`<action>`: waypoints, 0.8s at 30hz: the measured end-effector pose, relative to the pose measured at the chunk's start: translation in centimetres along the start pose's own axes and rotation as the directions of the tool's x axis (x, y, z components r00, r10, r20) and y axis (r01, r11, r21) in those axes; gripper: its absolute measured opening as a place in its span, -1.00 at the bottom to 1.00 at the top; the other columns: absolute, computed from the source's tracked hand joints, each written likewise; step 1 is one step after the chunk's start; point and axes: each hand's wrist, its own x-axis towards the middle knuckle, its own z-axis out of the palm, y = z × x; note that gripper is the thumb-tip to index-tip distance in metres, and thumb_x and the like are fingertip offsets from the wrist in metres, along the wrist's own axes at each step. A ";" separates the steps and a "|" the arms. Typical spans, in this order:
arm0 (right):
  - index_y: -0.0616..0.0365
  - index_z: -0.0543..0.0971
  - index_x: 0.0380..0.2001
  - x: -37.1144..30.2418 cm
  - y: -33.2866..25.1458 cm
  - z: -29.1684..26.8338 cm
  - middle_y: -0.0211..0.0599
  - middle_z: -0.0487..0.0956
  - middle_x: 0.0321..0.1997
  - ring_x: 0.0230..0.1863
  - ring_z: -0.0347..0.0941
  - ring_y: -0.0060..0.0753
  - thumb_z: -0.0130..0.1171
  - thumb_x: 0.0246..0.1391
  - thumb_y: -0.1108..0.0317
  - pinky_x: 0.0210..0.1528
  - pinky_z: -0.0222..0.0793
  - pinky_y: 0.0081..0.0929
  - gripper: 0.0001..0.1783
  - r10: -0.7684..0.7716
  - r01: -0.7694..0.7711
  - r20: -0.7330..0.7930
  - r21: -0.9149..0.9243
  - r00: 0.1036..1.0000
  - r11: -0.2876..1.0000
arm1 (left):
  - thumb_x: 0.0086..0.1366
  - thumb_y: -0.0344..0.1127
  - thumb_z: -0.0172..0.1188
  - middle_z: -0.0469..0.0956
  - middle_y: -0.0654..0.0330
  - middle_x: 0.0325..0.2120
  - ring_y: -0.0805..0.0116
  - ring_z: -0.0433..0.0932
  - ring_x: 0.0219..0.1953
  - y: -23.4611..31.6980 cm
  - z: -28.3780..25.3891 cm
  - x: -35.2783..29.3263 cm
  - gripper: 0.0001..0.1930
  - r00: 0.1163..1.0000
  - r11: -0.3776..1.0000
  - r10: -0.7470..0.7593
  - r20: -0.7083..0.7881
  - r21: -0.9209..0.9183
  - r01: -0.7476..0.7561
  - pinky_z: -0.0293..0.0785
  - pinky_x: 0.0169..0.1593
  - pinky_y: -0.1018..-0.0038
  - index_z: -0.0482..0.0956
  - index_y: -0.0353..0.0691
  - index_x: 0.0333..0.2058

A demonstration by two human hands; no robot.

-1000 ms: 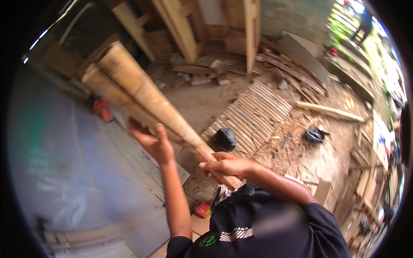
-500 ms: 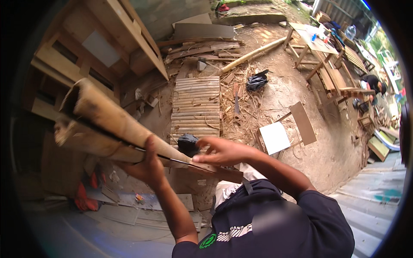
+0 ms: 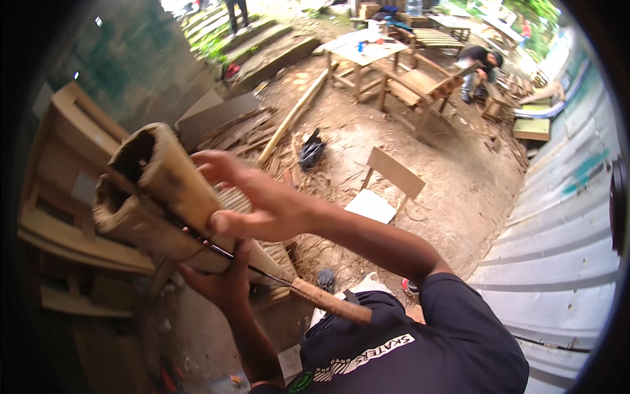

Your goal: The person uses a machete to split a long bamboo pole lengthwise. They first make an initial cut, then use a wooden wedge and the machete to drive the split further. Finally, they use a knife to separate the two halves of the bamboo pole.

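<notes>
The workpiece is located in front of the chest and comprises two bamboo lengths, an upper tube (image 3: 184,194) and a lower tube (image 3: 154,238), laid lengthwise against each other with a narrow gap between. Both slant from the dark shirt (image 3: 420,358) toward the upper left of the view, where their wide, hollow ends are ragged. The upper tube bears dark blotches on its side. A dark strip (image 3: 213,247) with a bright edge runs along the gap. A brown grip (image 3: 331,303) extends from the narrow end; its tip overlaps the shirt, and contact there cannot be determined. The left hand (image 3: 215,284) holds the lower tube from beneath, thumb raised across the near side. The right hand (image 3: 266,209) is set wide at the upper tube, thumb at the near face, fingers bent toward the far edge; how firmly it presses cannot be determined. A slatted mat (image 3: 233,199) lies on the ground, partly hidden by the right hand and the tubes. Beyond it are a black bag (image 3: 311,151), a long pole (image 3: 295,117) and a chair (image 3: 396,172) with a white seat. Farther off stand a table (image 3: 342,46) and a wooden armchair (image 3: 420,84); a co-worker (image 3: 484,58) is bent low near them. A cabinet (image 3: 62,174) occupies the left side, a corrugated metal wall (image 3: 554,230) the right
</notes>
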 end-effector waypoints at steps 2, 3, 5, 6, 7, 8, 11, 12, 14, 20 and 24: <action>0.30 0.01 0.35 0.4 -1.4 -0.7 0.15 0.37 0.22 0.31 0.27 -0.10 0.24 0.08 -0.28 0.33 0.18 -0.13 0.10 -0.074 0.065 0.036 0.212 0.997 0.975 | -0.12 -0.35 0.58 0.41 0.05 0.07 0.26 0.45 0.08 0.7 1.5 -0.1 -0.10 0.997 0.988 0.000 0.075 -0.153 0.012 0.42 0.19 0.26 0.25 -0.34 0.19; 0.31 0.08 0.31 0.4 -2.2 -1.0 0.22 0.45 0.13 0.23 0.38 0.05 0.30 0.03 -0.26 0.25 0.31 -0.13 0.08 -0.101 0.100 -0.009 0.228 0.995 0.969 | -0.12 -0.35 0.57 0.41 0.05 0.06 0.26 0.45 0.09 0.9 2.2 -0.2 -0.11 0.995 0.973 0.008 0.103 -0.229 0.015 0.41 0.19 0.26 0.26 -0.34 0.18; 0.29 0.12 0.27 -0.1 -3.9 -2.3 0.15 0.52 0.07 0.16 0.46 -0.02 0.35 -0.02 -0.24 0.19 0.35 -0.20 0.07 -0.200 0.201 -0.023 0.092 0.980 0.975 | -0.12 -0.31 0.58 0.40 0.05 0.09 0.26 0.44 0.12 0.6 4.2 -0.9 -0.09 0.991 0.986 0.054 0.121 -0.163 -0.034 0.38 0.23 0.25 0.27 -0.34 0.19; 0.32 0.23 0.18 -0.7 -4.6 -3.0 0.12 0.57 -0.04 0.07 0.52 -0.05 0.42 -0.08 -0.19 0.11 0.40 -0.24 0.01 -0.193 0.196 -0.057 0.046 0.980 0.980 | -0.12 -0.30 0.58 0.40 0.05 0.10 0.27 0.44 0.12 0.2 5.4 -1.5 -0.09 0.991 0.987 0.045 0.127 -0.157 -0.024 0.36 0.24 0.25 0.27 -0.34 0.20; 0.32 0.25 0.15 -1.3 -5.2 -3.8 0.13 0.57 -0.07 0.05 0.53 -0.04 0.43 -0.10 -0.18 0.09 0.40 -0.24 -0.01 -0.162 0.162 -0.051 -0.010 0.985 0.987 | -0.12 -0.29 0.59 0.40 0.05 0.11 0.27 0.44 0.12 -0.3 6.5 -2.4 -0.09 0.991 0.989 0.027 0.135 -0.149 -0.006 0.35 0.25 0.26 0.27 -0.33 0.20; 0.33 0.28 0.13 -1.8 -5.5 -4.4 0.13 0.57 -0.09 0.04 0.54 -0.03 0.44 -0.11 -0.17 0.07 0.41 -0.24 -0.03 -0.127 0.124 -0.045 -0.062 0.991 0.990 | -0.12 -0.26 0.60 0.39 0.05 0.12 0.26 0.44 0.13 -0.9 7.7 -3.1 -0.08 0.989 0.992 0.060 0.138 -0.118 -0.043 0.32 0.27 0.29 0.27 -0.34 0.20; 0.37 0.39 -0.01 -3.5 -5.5 -5.8 0.13 0.58 -0.20 -0.06 0.57 0.01 0.46 -0.18 -0.13 -0.03 0.44 -0.24 -0.12 -0.076 0.063 -0.107 -0.116 0.991 0.991 | -0.13 -0.25 0.61 0.38 0.06 0.12 0.26 0.43 0.14 -2.5 11.0 -5.5 -0.06 0.986 0.953 -0.030 0.167 -0.294 0.079 0.31 0.27 0.31 0.26 -0.35 0.21; 0.37 0.41 -0.03 -4.1 -5.1 -6.2 0.12 0.59 -0.21 -0.08 0.58 0.00 0.47 -0.19 -0.12 -0.05 0.45 -0.24 -0.14 -0.062 0.044 -0.127 -0.140 0.990 0.989 | -0.14 -0.25 0.62 0.38 0.06 0.13 0.26 0.43 0.14 -2.8 12.0 -6.2 -0.05 0.982 0.926 -0.083 0.169 -0.351 0.138 0.31 0.27 0.31 0.26 -0.35 0.21; 0.36 0.44 -0.05 -5.1 -4.3 -7.0 0.04 0.60 -0.25 -0.15 0.60 -0.09 0.48 -0.20 -0.12 -0.09 0.47 -0.27 -0.16 -0.098 0.057 -0.183 -0.217 0.978 0.974 | -0.14 -0.25 0.61 0.39 0.05 0.12 0.26 0.43 0.14 -3.1 13.6 -7.2 -0.05 0.979 0.919 -0.037 0.199 -0.377 0.111 0.32 0.27 0.31 0.26 -0.36 0.21; 0.33 0.47 -0.08 -8.0 -1.3 -10.5 -0.27 0.60 -0.37 -0.37 0.53 -0.50 0.47 -0.16 -0.03 -0.29 0.50 -0.46 -0.26 -0.137 0.054 -0.331 -0.248 0.934 0.967 | -0.04 -0.32 0.55 0.38 0.04 0.14 0.17 0.39 0.20 -2.9 14.3 -5.1 -0.06 0.768 1.000 -0.025 0.640 0.003 0.031 0.26 0.29 0.26 0.19 -0.31 0.28; 0.31 0.51 -0.15 -10.0 2.0 -12.4 -0.26 0.61 -0.34 -0.31 0.51 -0.60 0.48 -0.12 0.13 -0.27 0.51 -0.50 -0.42 -0.080 0.001 -0.414 -0.186 0.907 0.983 | 0.13 0.06 0.44 0.20 0.07 0.29 0.17 0.16 0.36 -3.6 13.9 -2.7 0.06 0.692 0.844 0.064 0.719 -0.409 0.347 0.09 0.37 0.16 -0.05 -0.27 0.38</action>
